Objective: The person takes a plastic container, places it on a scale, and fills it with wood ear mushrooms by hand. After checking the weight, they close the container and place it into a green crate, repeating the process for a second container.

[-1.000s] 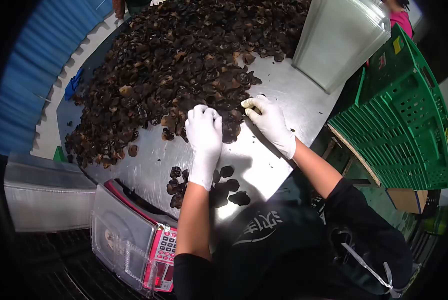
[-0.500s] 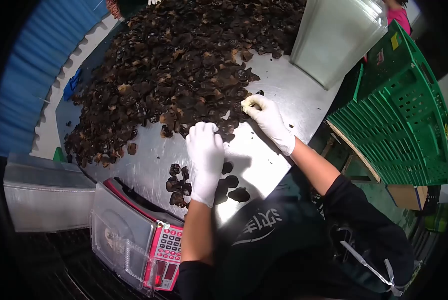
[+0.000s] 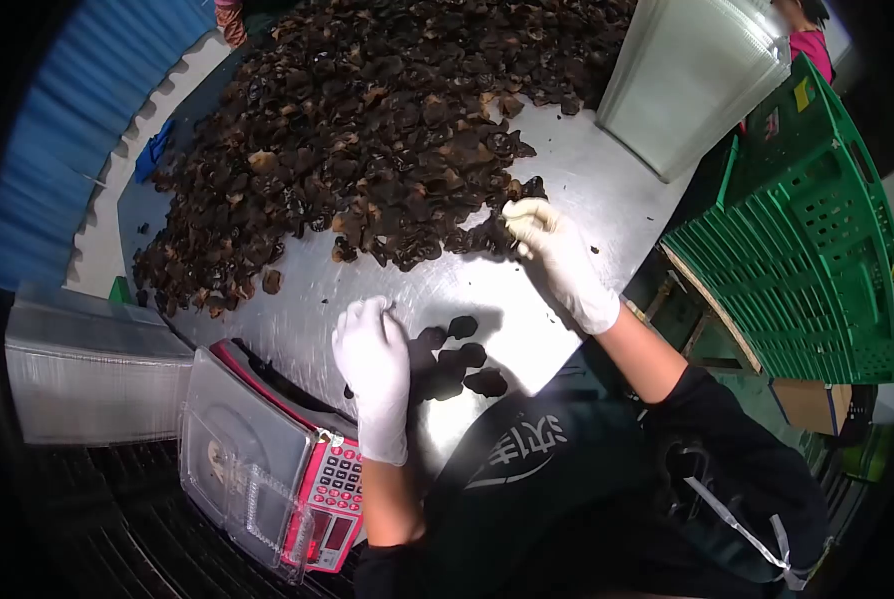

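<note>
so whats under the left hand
The left hand lies palm-down over the steel table. A small cluster of dark mushroom pieces shows just beside its thumb side. Anything directly beneath the palm and fingers is covered by the glove.

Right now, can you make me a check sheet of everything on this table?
Surface: shiny metal table.
Job's things: big mushroom heap; small pile by the near edge.
Clutter: pink scale bearing a clear tray; clear tray stack top right.
Grips: left hand flat beside small pile; right hand curled at heap's edge.
Cables: nothing seen.
Surroundings: green crate; person in pink.
</note>
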A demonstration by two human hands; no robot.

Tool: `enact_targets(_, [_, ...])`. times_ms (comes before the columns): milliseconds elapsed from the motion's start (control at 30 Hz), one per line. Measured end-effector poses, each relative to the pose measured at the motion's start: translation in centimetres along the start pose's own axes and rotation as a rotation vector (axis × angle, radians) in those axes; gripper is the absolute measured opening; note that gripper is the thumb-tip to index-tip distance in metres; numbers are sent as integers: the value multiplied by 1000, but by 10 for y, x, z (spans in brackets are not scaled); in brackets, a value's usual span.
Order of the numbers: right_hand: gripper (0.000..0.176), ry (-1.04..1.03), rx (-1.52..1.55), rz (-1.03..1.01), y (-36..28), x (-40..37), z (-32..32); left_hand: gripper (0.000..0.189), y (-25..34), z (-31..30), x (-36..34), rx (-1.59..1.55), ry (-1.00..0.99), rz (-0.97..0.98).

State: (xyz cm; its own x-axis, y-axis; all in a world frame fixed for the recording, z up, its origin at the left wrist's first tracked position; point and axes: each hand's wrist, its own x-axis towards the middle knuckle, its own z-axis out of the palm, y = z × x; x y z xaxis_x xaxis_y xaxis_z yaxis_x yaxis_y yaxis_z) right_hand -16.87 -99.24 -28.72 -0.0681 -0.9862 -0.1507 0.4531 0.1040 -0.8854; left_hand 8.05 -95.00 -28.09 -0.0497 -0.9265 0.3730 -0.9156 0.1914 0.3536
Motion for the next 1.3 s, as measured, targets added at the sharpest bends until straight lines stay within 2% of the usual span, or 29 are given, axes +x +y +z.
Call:
enact_targets(33, [12, -39, -7, 27, 2, -9, 2, 14, 6, 1, 7, -2, -4, -1])
enact_targets(67, [16, -123, -80, 55, 12, -17, 1, 14, 13, 3, 16, -110, 5, 78])
enact_targets(100, [13, -202, -299, 113, 16, -26, 1, 14, 20, 8, 27, -218, 17, 157])
enact_targets(167, [17, -282, -277, 104, 29, -32, 7, 17, 32, 33, 49, -281, 27, 281])
enact_targets(200, [24, -282, -431, 107, 19, -32, 9, 18, 38, 44, 57, -264, 3, 309])
enact_targets(233, [24, -283, -433, 107, 17, -25, 9, 20, 42, 55, 61, -248, -22, 338])
enact_targets(300, [30, -164, -1189, -329, 10, -5, 10, 13, 40, 74, 60, -187, 23, 416])
enact_targets(333, [31, -104, -1347, -326, 5, 0, 15, 11, 41, 75, 60, -147, -24, 384])
enact_targets(400, [29, -125, -1404, -400, 14, 18, 6, 9, 38, 76, 56, -104, -74, 355])
enact_targets(433, [27, -151, -1458, -467, 19, 24, 3, 8, 37, 69, 51, -112, -12, 324])
enact_targets(467, [22, -172, -1491, -431, 15, 27, 6, 6, 37, 58, 46, -119, 50, 290])
enact_targets(567, [17, -103, -1367, -485, 9, 29, 2, 4, 24, 20, 27, -66, -31, 133])
enact_targets(633, [13, -66, -1275, -439, 6, 13, 4, 8, -2, 13, 16, 80, -208, 98])
enact_targets(667, [14, -126, -1154, -357, 9, 5, 4, 11, -8, 7, 13, 28, -319, 55])
enact_targets(700, [16, -185, -1032, -277, 12, -2, 3, 11, -9, 7, 15, 31, -317, 54])
enact_targets(733, [18, -357, -962, -221, 10, -11, 3, 12, -8, 7, 20, 4, -246, 24])
enact_targets(767, [19, -452, -1058, -135, 9, -16, 5, 13, -6, 8, 25, -23, -179, -4])
enact_targets(833, [18, -278, -1087, -406, 15, -15, 13, 16, -2, 23, 40, -20, -120, 16])
enact_targets(900, [23, -103, -1114, -326, 3, -2, 29, 20, 6, 41, 52, -55, 20, 98])
enact_targets(933, [25, -58, -1297, -481, 18, 15, 24, 21, 7, 54, 54, -7, -19, 62])
enact_targets(1033, [22, -120, -1451, -419, 29, 31, 19, 20, 12, 59, 57, 23, -30, 38])
enact_targets(1100, [18, -122, -1406, -404, 25, 28, 15, 19, 8, 57, 56, 6, 7, 58])
enact_targets(1167, [17, -64, -1218, -277, 12, 18, 13, 16, 11, 41, 53, 28, 69, 72])
enact_targets(1200, [12, -48, -1177, -347, 13, 13, 9, 15, 10, 35, 50, -1, 96, 71])
enact_targets(1233, [12, -48, -1177, -342, 12, 11, 6, 14, 10, 29, 47, -30, 126, 74])
enact_targets(1300, [9, -68, -976, -286, 9, 6, 4, 13, 9, 19, 40, -57, 130, 77])
